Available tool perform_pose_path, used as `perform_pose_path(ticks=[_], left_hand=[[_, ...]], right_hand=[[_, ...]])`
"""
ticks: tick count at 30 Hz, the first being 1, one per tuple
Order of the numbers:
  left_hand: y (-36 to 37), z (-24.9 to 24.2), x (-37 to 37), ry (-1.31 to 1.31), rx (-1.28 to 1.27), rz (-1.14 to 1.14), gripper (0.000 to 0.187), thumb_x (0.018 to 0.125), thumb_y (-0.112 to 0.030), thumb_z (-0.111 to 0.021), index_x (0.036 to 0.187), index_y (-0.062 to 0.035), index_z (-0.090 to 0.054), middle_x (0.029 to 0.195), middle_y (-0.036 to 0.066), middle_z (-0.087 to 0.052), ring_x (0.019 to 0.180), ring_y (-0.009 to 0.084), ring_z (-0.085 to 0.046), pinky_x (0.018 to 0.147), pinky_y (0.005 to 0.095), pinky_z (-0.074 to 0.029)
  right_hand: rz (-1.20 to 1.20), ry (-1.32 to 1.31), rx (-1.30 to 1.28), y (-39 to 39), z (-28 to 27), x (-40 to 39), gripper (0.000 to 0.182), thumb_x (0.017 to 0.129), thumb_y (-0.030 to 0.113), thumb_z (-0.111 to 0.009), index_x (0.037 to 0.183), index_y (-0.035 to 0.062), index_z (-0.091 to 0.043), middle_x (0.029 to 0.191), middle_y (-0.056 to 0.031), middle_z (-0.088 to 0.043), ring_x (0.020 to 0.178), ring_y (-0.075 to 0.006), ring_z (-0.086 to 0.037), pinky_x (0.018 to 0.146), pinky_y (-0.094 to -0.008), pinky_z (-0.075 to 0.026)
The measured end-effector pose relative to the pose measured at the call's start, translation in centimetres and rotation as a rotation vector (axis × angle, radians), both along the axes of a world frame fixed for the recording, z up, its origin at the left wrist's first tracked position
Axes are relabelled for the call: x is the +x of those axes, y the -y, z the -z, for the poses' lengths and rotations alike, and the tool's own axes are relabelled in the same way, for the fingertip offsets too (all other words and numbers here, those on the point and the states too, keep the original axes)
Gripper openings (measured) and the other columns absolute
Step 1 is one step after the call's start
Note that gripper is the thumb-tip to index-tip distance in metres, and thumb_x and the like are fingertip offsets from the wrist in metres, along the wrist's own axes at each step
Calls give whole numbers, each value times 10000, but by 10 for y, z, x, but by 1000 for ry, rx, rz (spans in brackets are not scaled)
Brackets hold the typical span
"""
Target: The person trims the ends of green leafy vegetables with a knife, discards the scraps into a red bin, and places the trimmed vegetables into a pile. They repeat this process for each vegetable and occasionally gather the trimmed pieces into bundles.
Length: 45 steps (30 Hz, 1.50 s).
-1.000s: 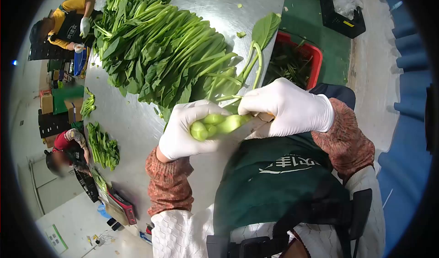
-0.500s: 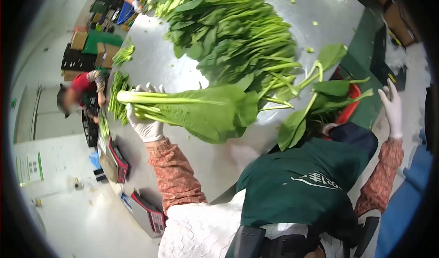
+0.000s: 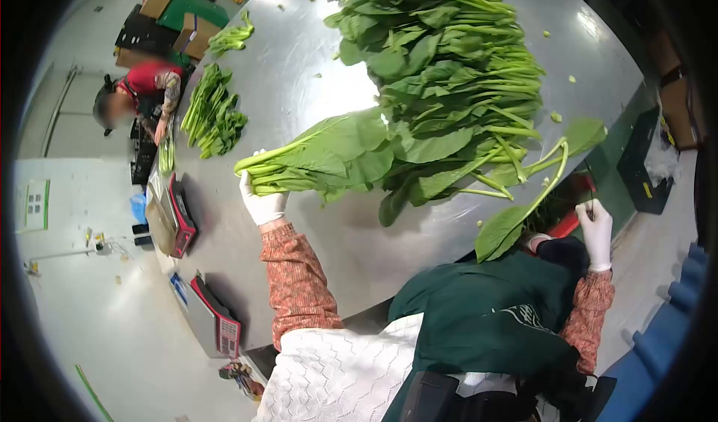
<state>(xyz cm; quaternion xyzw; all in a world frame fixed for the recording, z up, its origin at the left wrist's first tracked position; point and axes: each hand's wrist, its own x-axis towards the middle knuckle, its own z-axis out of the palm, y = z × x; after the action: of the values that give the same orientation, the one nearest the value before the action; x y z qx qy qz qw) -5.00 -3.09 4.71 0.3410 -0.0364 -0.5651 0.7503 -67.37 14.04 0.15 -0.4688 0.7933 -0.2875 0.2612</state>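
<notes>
Green bunch [image 3: 329, 153], white-gloved hands [image 3: 264, 203]

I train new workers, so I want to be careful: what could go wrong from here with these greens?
1. The left hand grips the bunch near its stem ends, with the leaves reaching far out, so a stem might slip loose.
2. The leaf tips overlap the big pile in this view; if they touch, they could snag.
3. A loose leaf lies by the table edge and might fall.
</notes>
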Motion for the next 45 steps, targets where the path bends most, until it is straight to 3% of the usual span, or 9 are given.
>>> perform_pose_path(ticks=[11,16,19,21,22,27,34,41,45], left_hand=[[5,89,180,-26,360,-423,415,906,-331,-570,1217,-60,-614,1311,157,-607,1191,380,-555,1071,596,-389],[65,-4,240,91,401,-411,857,865,-650,-567,1519,-160,-311,1577,171,-291,1436,448,-242,1096,740,-222],[69,42,242,163,665,-214,977,840,-664,-615,1580,-203,-176,1639,135,-123,1475,430,-119,1130,708,-144],[45,95,194,629,564,6,838,883,-444,-709,1525,-96,-298,1545,165,-299,1412,360,-279,1152,586,-231],[48,104,159,482,662,-307,590,895,-235,-731,1374,-21,-459,1295,132,-512,1233,250,-466,1069,440,-383],[-5,128,79,799,436,-142,278,926,-84,-676,1151,-11,-530,984,28,-534,911,135,-518,835,290,-469],[-68,80,-61,1413,172,-38,467,962,-50,-622,1393,39,-467,1322,112,-569,1151,181,-564,961,310,-479],[-120,34,-243,1635,-512,593,209,818,-31,-704,1027,-25,-709,945,141,-712,875,308,-676,819,377,-534],[-126,59,-294,1932,-410,1073,467,835,-228,-699,1250,-55,-571,1009,155,-666,868,337,-653,784,418,-532]], right_hand=[[14,20,77,7,36,11,358,968,135,-659,705,-4,-459,628,5,-453,631,-74,-372,573,-286,-367],[41,29,108,13,33,17,347,972,136,-649,718,-9,-462,631,-5,-476,636,-73,-394,588,-271,-380],[29,49,80,18,35,26,339,971,132,-649,727,-11,-462,637,-11,-485,635,-79,-405,592,-270,-386],[-23,37,77,17,30,33,319,954,120,-664,744,-16,-467,654,-15,-494,637,-85,-407,589,-274,-391],[-52,5,107,15,25,37,290,938,103,-676,759,-19,-483,660,-18,-498,645,-85,-411,596,-272,-399],[-134,120,16,-8,28,40,255,834,40,-735,1057,-32,-632,946,-115,-674,903,-164,-659,837,-286,-523],[-209,-10,-34,-24,22,48,386,823,-43,-622,1207,-13,-598,993,-137,-577,786,-249,-565,748,-359,-481],[-125,346,-9,-28,23,46,354,915,-23,-511,1259,7,-593,894,-75,-677,622,-107,-588,599,-259,-509],[-201,624,78,-10,4,73,469,951,13,-464,1413,75,-520,859,-39,-673,612,-61,-549,594,-223,-481]])
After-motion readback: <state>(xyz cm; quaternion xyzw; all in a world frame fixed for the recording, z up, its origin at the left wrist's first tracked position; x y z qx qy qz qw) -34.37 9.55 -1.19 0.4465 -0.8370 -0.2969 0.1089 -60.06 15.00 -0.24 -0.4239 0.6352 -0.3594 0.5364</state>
